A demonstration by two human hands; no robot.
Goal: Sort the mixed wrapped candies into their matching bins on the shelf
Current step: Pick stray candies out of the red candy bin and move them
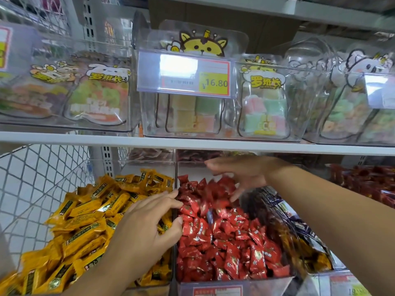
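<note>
The left hand [149, 227] is resting on the yellow candies [85, 221], its fingertips and thumb touching the red candies [224, 242] just ahead, a pinch impossible to confirm, while the right hand [241, 174] is hovering spread and empty above that red heap, farther back.

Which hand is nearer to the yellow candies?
Left. The left hand reaches across the yellow candies at the divider; the right hand hovers over the red candies, apart from the yellow ones.

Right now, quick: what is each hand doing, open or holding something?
Left hand: reaching into the red candies; grip cannot be told.
Right hand: open, fingers spread, holding nothing.
</note>
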